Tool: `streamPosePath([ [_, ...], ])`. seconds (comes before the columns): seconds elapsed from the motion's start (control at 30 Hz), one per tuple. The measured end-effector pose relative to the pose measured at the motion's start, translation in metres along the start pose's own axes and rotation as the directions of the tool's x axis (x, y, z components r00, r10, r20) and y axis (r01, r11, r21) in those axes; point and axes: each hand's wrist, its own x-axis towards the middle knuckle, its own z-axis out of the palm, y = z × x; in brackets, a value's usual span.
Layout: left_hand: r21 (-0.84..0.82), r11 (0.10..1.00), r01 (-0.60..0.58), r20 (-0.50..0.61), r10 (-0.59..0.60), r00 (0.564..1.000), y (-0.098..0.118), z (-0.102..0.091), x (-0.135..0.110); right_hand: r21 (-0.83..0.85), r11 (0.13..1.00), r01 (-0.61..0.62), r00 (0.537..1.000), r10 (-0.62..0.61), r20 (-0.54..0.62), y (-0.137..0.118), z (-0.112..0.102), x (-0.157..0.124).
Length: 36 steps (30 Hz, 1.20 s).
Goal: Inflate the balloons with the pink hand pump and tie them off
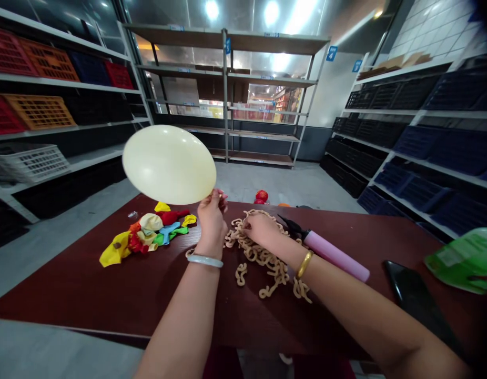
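My left hand (212, 213) pinches the neck of an inflated pale yellow balloon (169, 164), which is held up over the far left of the table. My right hand (262, 227) reaches into a pile of beige, curly, rubber-like loops (267, 259); its fingers are closed on some of them, with the fingertips partly hidden. Beside that pile lies a balloon pump (338, 255) with a pink barrel and a black end. Limp balloons (151, 226) in yellow, red, blue, green and cream are heaped left of my left hand.
The dark red table (70, 279) carries a black phone (419, 300) and a green plastic bag (466, 260) at the right. Red round things (261, 196) show beyond its far edge. Shelves with crates (40, 111) line both sides; a metal rack (226, 95) stands behind.
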Motion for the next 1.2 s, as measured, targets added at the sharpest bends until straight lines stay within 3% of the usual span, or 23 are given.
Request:
streamPosePath([
  [0.07, -0.016, 0.998, 0.053, 0.045, -0.053, 0.998, -0.002, 0.001, -0.001, 0.252, 0.967, 0.025, 0.999, -0.016, -0.035, 0.006, -0.003, -0.002],
  [0.1, -0.016, 0.997, 0.07, 0.053, -0.069, 0.996, -0.002, 0.001, -0.002, 0.445, 0.895, 0.037, 0.999, -0.017, -0.048, 0.009, -0.007, -0.004],
  [0.13, -0.009, 0.997, 0.081, 0.053, -0.081, 0.995, -0.003, 0.002, -0.002, 0.643, 0.764, 0.044, 0.999, -0.016, -0.05, 0.013, -0.012, -0.006],
  [0.2, 0.022, 0.994, 0.107, 0.045, -0.108, 0.993, -0.005, 0.004, -0.004, 0.908, 0.416, 0.041, 0.999, -0.03, -0.031, 0.019, -0.024, -0.009],
  [0.27, 0.074, 0.987, 0.144, 0.044, -0.148, 0.988, -0.008, 0.006, -0.006, 0.991, 0.133, 0.02, 0.999, -0.046, -0.014, 0.024, -0.036, -0.013],
  [0.3, 0.102, 0.981, 0.166, 0.041, -0.171, 0.984, -0.009, 0.007, -0.008, 0.999, 0.043, 0.009, 0.999, -0.042, -0.008, 0.027, -0.042, -0.015],
  [0.37, 0.146, 0.967, 0.21, 0.028, -0.216, 0.976, -0.012, 0.01, -0.013, 0.999, -0.043, -0.005, 1.0, -0.02, 0.004, 0.034, -0.052, -0.018],
  [0.43, 0.157, 0.954, 0.254, 0.028, -0.261, 0.965, -0.014, 0.013, -0.018, 1.0, -0.006, 0.017, 1.0, 0.003, -0.017, 0.041, -0.059, -0.022],
  [0.53, 0.125, 0.94, 0.318, 0.1, -0.331, 0.938, -0.014, 0.018, -0.026, 0.963, 0.261, 0.065, 0.996, 0.041, -0.078, 0.054, -0.063, -0.025],
  [0.6, 0.095, 0.931, 0.354, 0.169, -0.365, 0.915, -0.014, 0.021, -0.03, 0.927, 0.366, 0.083, 0.991, 0.064, -0.114, 0.06, -0.063, -0.027],
  [0.63, 0.085, 0.927, 0.366, 0.194, -0.376, 0.906, -0.015, 0.022, -0.032, 0.927, 0.364, 0.097, 0.99, 0.063, -0.129, 0.062, -0.064, -0.027],
  [0.8, 0.129, 0.904, 0.407, 0.246, -0.427, 0.87, -0.017, 0.026, -0.041, 0.971, 0.166, 0.17, 0.985, 0.01, -0.174, 0.061, -0.078, -0.027],
  [0.87, 0.151, 0.888, 0.434, 0.25, -0.459, 0.852, -0.016, 0.027, -0.044, 0.964, 0.19, 0.187, 0.98, 0.038, -0.198, 0.062, -0.084, -0.026],
  [0.93, 0.165, 0.863, 0.477, 0.254, -0.504, 0.825, -0.012, 0.03, -0.047, 0.93, 0.313, 0.195, 0.969, 0.088, -0.233, 0.065, -0.087, -0.023],
  [1.03, 0.153, 0.805, 0.574, 0.294, -0.591, 0.751, -0.007, 0.035, -0.054, 0.829, 0.527, 0.187, 0.945, 0.134, -0.298, 0.069, -0.083, -0.021],
  [1.1, 0.139, 0.774, 0.618, 0.322, -0.625, 0.711, -0.006, 0.038, -0.059, 0.728, 0.656, 0.2, 0.903, 0.165, -0.397, 0.067, -0.077, -0.022],
  [1.2, 0.173, 0.774, 0.609, 0.3, -0.631, 0.716, -0.013, 0.04, -0.068, 0.503, 0.831, 0.237, 0.826, 0.1, -0.555, 0.055, -0.067, -0.03],
])
